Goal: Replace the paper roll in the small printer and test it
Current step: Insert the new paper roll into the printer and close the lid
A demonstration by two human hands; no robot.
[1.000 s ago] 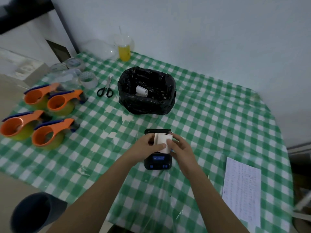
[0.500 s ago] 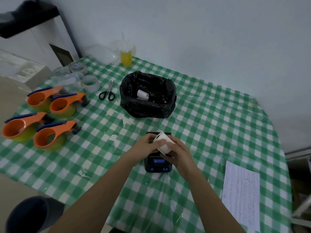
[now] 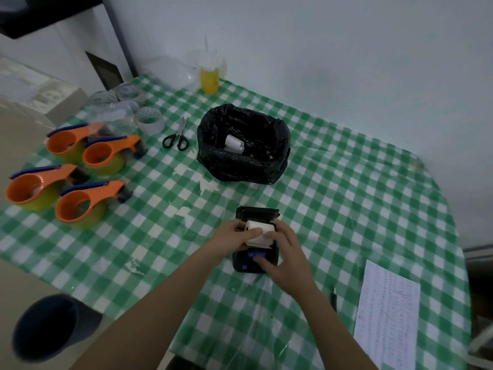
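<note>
Paper roll: the white paper roll (image 3: 260, 231) lies on its side in the open bay of the small printer (image 3: 256, 259), axis running left to right, probably so it can drop straight into the cradle.
Left hand: the left hand (image 3: 234, 236) comes in from the left; its fingers (image 3: 252, 232) lie across the top of the roll and pinch it, thumb hidden, likely to steady it while it seats.
Right hand: the right hand (image 3: 286, 253) covers the printer's right side; its fingers (image 3: 262, 263) are spread, some against the roll's right end, 1 resting near the blue panel just below the roll. Whether it presses a button I cannot tell.
Printer lid: the black lid (image 3: 257, 212) stands open just beyond the fingertips, which keeps the bay clear.
Stage: judged as seating the new roll; closing and testing are not yet done.
Old roll: a white used roll (image 3: 234, 144) sits in the black bin bag (image 3: 213, 156), well beyond the fingers, apparently discarded.
Worktop: the worktop (image 3: 346, 196) wears a green and white checked cloth under clear film.
Left of the hands: 4 orange tape dispensers (image 3: 88, 201), tape rolls (image 3: 149, 120) and scissors (image 3: 177, 136).
Right of the hands: a printed sheet (image 3: 386, 321).
Room: pale wall (image 3: 320, 49) behind, with a cup of yellow drink (image 3: 210, 76) at the far edge.
</note>
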